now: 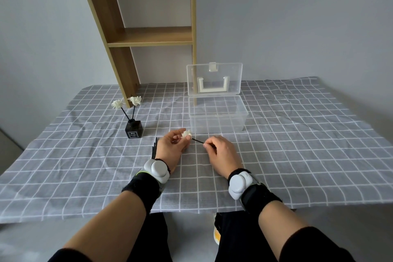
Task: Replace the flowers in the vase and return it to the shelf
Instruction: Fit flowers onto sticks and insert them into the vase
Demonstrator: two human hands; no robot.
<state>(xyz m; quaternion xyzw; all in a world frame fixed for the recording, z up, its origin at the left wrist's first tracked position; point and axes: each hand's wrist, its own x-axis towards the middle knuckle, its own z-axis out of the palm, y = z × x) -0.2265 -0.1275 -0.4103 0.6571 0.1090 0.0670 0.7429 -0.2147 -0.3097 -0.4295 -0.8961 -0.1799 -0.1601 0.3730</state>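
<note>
A small black square vase [133, 130] stands on the checked cloth at the left, with two white flowers [126, 102] on black stems in its neck. In front of the clear box, my left hand [171, 148] pinches the white head of a loose flower [187, 134]. My right hand [221, 152] pinches the far end of that flower's thin black stem [197, 141]. The stem runs between my two hands just above the cloth. Several black sticks [154, 147] lie under my left hand's edge.
A clear plastic box [219, 121] stands open behind my hands, its lid [214, 78] upright. A wooden shelf unit [148, 37] rises at the back left of the table. The grey checked cloth [297, 144] covers the table; its front edge hangs near my knees.
</note>
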